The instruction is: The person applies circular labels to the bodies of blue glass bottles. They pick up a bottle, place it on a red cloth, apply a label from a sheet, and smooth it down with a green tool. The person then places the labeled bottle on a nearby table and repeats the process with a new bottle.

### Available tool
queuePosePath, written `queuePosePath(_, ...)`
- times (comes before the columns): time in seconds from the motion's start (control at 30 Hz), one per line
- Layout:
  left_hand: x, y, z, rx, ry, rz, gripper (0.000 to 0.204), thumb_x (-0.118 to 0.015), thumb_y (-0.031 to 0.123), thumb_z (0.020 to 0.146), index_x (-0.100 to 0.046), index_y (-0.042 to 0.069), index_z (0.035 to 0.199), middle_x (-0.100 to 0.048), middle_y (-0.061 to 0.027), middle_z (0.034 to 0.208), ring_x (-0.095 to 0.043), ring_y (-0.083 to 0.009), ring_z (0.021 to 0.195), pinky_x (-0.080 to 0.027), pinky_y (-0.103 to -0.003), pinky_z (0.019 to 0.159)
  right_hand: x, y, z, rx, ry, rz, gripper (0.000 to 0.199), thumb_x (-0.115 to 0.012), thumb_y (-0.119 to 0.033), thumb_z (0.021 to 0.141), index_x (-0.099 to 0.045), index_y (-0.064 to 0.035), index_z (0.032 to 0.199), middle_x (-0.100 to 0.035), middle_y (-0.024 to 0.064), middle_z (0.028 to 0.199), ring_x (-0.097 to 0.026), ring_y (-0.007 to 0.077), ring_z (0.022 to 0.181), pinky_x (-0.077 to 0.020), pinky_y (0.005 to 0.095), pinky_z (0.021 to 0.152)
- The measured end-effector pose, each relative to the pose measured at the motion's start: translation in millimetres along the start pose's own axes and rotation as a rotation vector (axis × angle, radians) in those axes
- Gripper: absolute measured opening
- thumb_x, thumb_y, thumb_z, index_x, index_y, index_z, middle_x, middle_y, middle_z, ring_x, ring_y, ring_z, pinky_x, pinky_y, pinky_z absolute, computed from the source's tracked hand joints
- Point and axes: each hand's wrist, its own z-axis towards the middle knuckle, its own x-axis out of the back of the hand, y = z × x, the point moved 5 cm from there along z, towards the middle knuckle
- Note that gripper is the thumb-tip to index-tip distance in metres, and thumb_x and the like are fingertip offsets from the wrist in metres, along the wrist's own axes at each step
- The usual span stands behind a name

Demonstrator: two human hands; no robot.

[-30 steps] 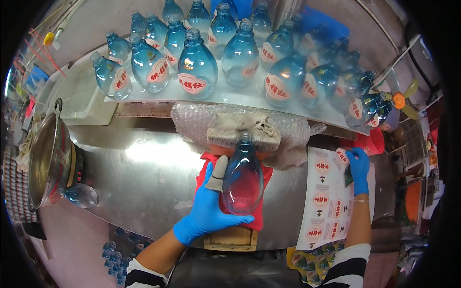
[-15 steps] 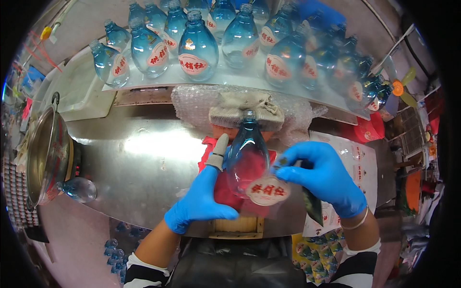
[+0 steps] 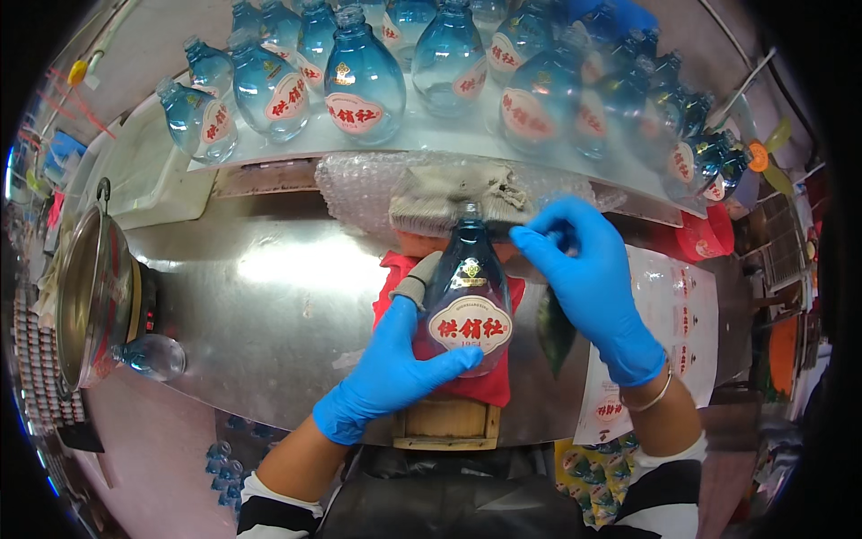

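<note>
A clear-to-blue glass bottle (image 3: 470,278) lies tilted on a red cloth (image 3: 489,386), its neck pointing away from me. An oval red-and-white label (image 3: 470,325) and a small gold emblem (image 3: 469,272) sit on its front. My left hand (image 3: 386,368), in a blue glove with a grey cover on one finger, grips the bottle's left side, thumb along its lower front. Beside the neck, my blue-gloved right hand (image 3: 588,278) is apart from the bottle, thumb and forefinger close together. A dark green pointed flat piece (image 3: 553,332) hangs from its curled fingers.
Several labelled bottles (image 3: 364,85) stand on a white shelf at the back. A folded grey cloth (image 3: 458,193) rests by bubble wrap (image 3: 350,193). At left are a metal basin (image 3: 85,296) and a small bottle (image 3: 157,357) lying down. A printed label sheet (image 3: 660,332) lies right.
The label, held at the bottle's lower right by my right hand, now lies on its front, and the gold emblem shows above it. My right hand has moved up and away.
</note>
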Motion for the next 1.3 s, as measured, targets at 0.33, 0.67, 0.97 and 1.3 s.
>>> queuePosePath(0.33, 3.2, 9.8, 40.4, 0.362, 0.027, -0.417, 0.037, -0.060, 0.013, 0.084, -0.047, 0.002, 0.116, -0.059, -0.0076, 0.100, -0.059, -0.0152, 0.089, -0.050, -0.029, 0.079, -48.0, 45.0, -84.9, -0.201, 0.082, 0.342, 0.046, -0.083, -0.024, 0.064, -0.042, -0.0085, 0.077, -0.042, -0.0028, 0.070, -0.039, 0.0049, 0.059, -0.0360, 0.0198, 0.050)
queuePosePath(0.67, 3.1, 4.0, 43.6, 0.306, 0.014, -0.360, 0.030, -0.058, 0.014, 0.085, -0.051, 0.003, 0.112, -0.061, -0.0085, 0.099, -0.061, -0.0160, 0.087, -0.051, -0.030, 0.078, -50.9, 55.8, -85.2, -0.214, 0.082, 0.422, 0.045, -0.083, -0.022, 0.064, -0.043, -0.0086, 0.078, -0.041, -0.0031, 0.073, -0.039, 0.0052, 0.064, -0.0370, 0.0204, 0.055)
queuePosePath(0.97, 4.9, -0.6, 46.3, 0.325, -0.052, -0.485, 0.029, -0.053, 0.023, 0.090, -0.055, 0.004, 0.111, -0.062, -0.0094, 0.103, -0.062, -0.0193, 0.091, -0.051, -0.034, 0.081, -43.0, 56.1, -83.1, -0.419, -0.042, 0.644, 0.028, -0.075, -0.012, 0.074, -0.049, -0.0087, 0.085, -0.048, -0.0030, 0.079, -0.045, 0.0050, 0.073, -0.0402, 0.0192, 0.066)
queuePosePath(1.3, 0.2, 1.0, 51.7, 0.383, 0.013, -0.329, 0.020, -0.058, 0.020, 0.086, -0.060, 0.005, 0.099, -0.065, -0.0088, 0.090, -0.064, -0.0178, 0.078, -0.055, -0.029, 0.068, -48.9, 60.2, -83.5, -0.194, 0.008, 0.550, 0.030, -0.076, -0.012, 0.071, -0.048, -0.0091, 0.082, -0.046, -0.0037, 0.078, -0.044, 0.0048, 0.072, -0.0397, 0.0195, 0.064)
